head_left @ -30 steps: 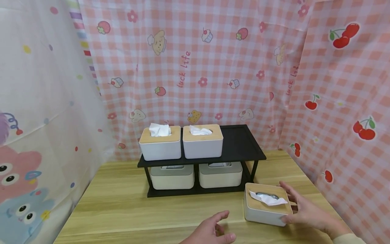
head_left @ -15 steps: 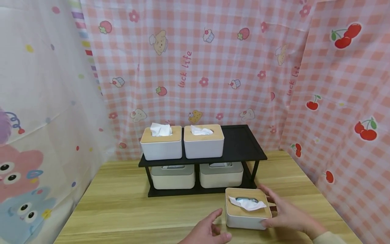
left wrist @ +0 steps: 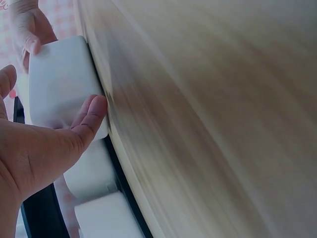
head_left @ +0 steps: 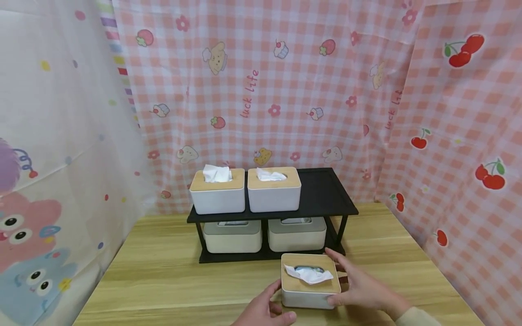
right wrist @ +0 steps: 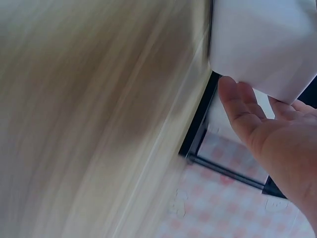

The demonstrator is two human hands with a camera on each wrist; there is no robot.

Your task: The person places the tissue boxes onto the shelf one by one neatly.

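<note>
A white tissue box point(head_left: 307, 290) with a light wooden lid and a tissue spread over its slot is in front of the rack in the head view. My right hand point(head_left: 360, 285) grips its right end, thumb at the front corner and fingers towards the back. By the left end is my left hand point(head_left: 263, 309), thumb and index finger spread apart. In the left wrist view, left fingers overlap the box's white side point(left wrist: 64, 82); whether they press on it I cannot tell. The right wrist view has right fingertips against the box's edge point(right wrist: 262, 49).
A black two-tier rack point(head_left: 320, 192) stands behind. Two wooden-lidded tissue boxes, one left point(head_left: 218, 201) and one central point(head_left: 274, 199), occupy its top. Below are two grey-lidded boxes point(head_left: 232, 240). Wood-grain table point(head_left: 163, 280) surrounds the rack; patterned curtains hang behind and at both sides.
The tissue box has moved left with my right hand, from beside the rack's right end to in front of it, reaching my left hand. The left hand has shifted slightly left.
</note>
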